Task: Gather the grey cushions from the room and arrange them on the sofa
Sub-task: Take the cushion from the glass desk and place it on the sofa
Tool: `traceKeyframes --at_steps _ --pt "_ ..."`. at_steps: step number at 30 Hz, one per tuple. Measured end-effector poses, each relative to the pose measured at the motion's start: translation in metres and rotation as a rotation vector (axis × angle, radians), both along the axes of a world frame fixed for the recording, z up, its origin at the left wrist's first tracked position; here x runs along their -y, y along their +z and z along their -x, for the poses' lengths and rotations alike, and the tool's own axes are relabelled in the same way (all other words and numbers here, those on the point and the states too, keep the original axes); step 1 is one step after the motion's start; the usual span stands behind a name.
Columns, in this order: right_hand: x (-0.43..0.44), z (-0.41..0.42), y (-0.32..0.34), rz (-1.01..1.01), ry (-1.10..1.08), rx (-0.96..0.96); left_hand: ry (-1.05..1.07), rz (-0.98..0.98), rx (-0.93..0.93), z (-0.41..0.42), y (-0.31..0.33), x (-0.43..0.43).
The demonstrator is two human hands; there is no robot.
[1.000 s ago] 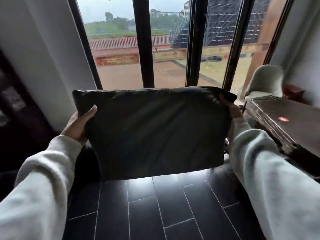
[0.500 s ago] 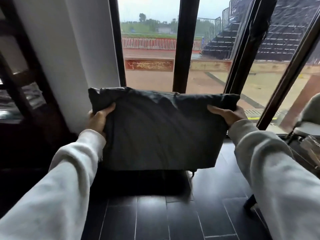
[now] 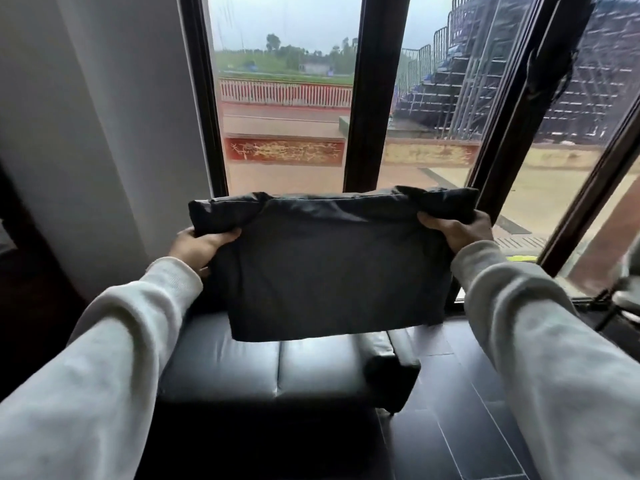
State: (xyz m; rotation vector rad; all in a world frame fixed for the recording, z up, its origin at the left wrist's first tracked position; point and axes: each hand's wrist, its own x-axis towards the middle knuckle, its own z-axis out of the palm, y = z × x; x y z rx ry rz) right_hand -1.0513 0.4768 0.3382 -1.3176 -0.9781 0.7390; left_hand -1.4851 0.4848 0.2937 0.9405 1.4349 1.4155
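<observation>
A dark grey cushion (image 3: 329,268) hangs upright in front of me, held by its two upper corners. My left hand (image 3: 197,245) grips the top left corner and my right hand (image 3: 457,230) grips the top right corner. Both arms wear light grey sleeves. Below the cushion stands a black leather sofa (image 3: 263,368) with a seam down its seat and a padded armrest (image 3: 391,368) on its right. The cushion's lower edge hangs just above the seat and hides the sofa's backrest.
Tall dark-framed windows (image 3: 363,98) rise behind the sofa. A pale wall (image 3: 86,133) stands at the left, dark wooden furniture (image 3: 20,306) beyond it. Dark floor tiles (image 3: 467,410) run to the right of the sofa. A pale chair (image 3: 630,292) shows at the right edge.
The view has swung left and forward, so the sofa has come into sight under the cushion. Both hands have kept their grip on the cushion's top corners.
</observation>
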Motion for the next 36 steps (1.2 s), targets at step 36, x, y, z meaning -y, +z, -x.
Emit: traceKeyframes --at_steps 36 --pt "-0.669 -0.068 -0.441 0.540 -0.018 0.192 0.008 0.270 -0.166 -0.056 -0.440 -0.656"
